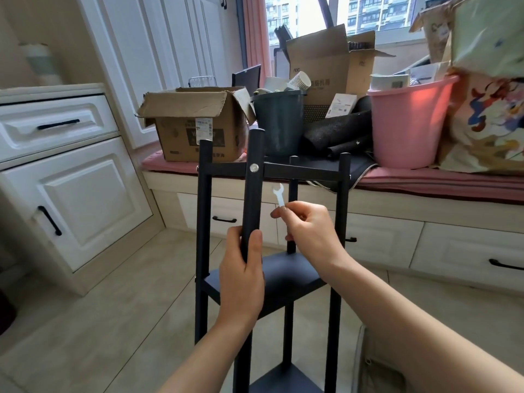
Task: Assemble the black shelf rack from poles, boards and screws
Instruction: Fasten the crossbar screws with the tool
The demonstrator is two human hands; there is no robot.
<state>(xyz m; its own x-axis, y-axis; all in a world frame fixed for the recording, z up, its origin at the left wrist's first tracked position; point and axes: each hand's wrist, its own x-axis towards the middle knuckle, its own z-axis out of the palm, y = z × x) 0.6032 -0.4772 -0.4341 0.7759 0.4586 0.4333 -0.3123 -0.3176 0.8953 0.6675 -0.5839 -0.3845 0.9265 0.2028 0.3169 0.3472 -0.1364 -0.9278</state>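
Fingers of the left hand (242,275) curl round the nearest black round metal pole (253,191) of the upright black shelf rack (286,275) — thumb on its front. Right hand (307,226) pinches a small flat silver spanner (279,195) just beside that pole, below the silver screw head (254,167) — rack standing on the tiled floor (113,307).

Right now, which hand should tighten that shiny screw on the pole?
The right hand, probably. It already pinches the small wrench, which sits just right of and below the screw. The left hand grips the near pole, steadying it.
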